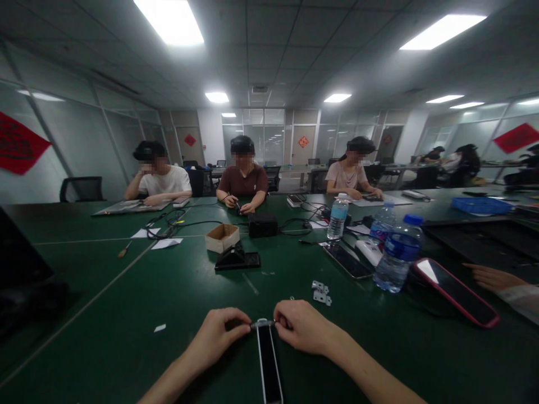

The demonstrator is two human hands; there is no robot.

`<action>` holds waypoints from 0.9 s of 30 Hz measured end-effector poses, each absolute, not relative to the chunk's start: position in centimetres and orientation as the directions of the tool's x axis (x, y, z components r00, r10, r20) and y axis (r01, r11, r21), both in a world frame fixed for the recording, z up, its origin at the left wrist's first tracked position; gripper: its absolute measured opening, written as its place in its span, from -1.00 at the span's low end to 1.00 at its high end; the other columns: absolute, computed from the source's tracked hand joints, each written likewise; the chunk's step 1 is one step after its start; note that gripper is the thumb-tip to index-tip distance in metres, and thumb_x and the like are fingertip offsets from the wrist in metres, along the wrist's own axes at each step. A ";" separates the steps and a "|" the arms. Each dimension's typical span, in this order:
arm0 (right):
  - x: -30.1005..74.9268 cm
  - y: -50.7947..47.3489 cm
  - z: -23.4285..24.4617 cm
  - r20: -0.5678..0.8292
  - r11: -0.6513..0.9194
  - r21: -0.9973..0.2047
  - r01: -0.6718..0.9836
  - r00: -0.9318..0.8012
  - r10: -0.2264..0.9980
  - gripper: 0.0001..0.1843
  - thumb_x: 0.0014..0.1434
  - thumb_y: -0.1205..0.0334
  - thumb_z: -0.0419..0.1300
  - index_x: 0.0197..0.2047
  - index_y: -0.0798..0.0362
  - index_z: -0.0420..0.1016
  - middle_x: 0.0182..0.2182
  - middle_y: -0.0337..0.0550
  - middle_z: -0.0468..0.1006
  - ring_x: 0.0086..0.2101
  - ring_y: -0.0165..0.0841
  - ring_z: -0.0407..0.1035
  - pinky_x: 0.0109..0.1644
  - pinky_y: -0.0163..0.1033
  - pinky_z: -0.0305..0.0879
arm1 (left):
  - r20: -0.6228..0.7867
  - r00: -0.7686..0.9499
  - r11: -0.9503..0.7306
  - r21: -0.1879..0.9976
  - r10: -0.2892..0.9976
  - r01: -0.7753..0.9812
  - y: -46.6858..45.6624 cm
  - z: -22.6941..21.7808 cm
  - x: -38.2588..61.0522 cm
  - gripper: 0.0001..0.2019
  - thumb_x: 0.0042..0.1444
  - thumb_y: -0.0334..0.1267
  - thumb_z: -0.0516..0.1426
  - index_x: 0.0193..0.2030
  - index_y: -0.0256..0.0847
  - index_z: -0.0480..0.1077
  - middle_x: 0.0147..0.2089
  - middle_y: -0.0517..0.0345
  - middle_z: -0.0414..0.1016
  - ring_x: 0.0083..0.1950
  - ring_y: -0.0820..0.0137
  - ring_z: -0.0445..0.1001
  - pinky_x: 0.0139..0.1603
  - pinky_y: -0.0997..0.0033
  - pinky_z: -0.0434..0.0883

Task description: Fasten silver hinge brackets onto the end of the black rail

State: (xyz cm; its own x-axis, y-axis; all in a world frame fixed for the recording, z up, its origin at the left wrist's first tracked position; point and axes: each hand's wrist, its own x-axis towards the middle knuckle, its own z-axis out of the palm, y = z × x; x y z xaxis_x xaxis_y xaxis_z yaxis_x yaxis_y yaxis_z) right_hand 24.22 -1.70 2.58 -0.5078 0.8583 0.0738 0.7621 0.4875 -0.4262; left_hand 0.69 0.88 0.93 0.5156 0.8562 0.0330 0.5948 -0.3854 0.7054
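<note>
Small metal fitting [261, 323] sits pinched at the far end of a slim black bar [268, 365], whose long axis runs straight away from the person, between the left hand [214, 332] and right hand [302, 328]. Fingers [242, 321] of both hands close narrowly on it from either side. Two small hinge plates [321, 293] lie just beyond the bar, to its right, nearer the right hand. Farther past the bar, an open cardboard box [222, 237] stands on the counter [126, 359], its contents hidden.
</note>
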 end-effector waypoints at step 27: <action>25.3 -1.2 2.9 0.087 0.494 -0.397 0.774 -0.504 0.859 -0.80 0.19 0.10 0.16 -0.20 0.03 0.47 -0.31 -0.21 0.53 -0.32 -0.38 0.39 -0.26 -0.34 0.20 | 0.191 0.614 -0.586 0.600 0.766 0.545 0.8 -1.1 0.5 -0.82 0.25 -0.23 0.04 -0.08 -0.12 0.42 -0.22 0.16 0.49 -0.28 0.37 0.43 -0.27 0.48 0.33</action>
